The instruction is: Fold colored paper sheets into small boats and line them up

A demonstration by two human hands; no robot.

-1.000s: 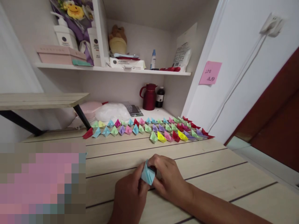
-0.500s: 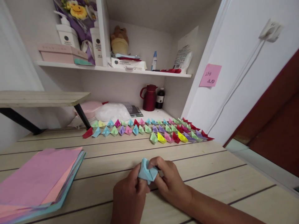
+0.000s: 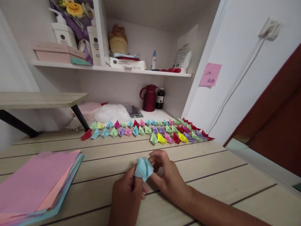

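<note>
Pink note [image 3: 210, 74]: on the right wall, handwritten "250"; the line below is unclear.
Dark bottle [image 3: 160, 99]: far, white label too small to read, just right of the red jug [image 3: 150, 99]; contents hidden in both.
Blue folded paper [image 3: 142, 169]: near middle, between the hands.
Left hand [image 3: 128, 190]: pinches its lower left part.
Right hand [image 3: 171, 175]: fingers curled at its right edge; cannot tell if gripping.
Paper boats [image 3: 161, 138]: rows beyond the hands.
Paper stack [image 3: 39, 182]: near left.
</note>
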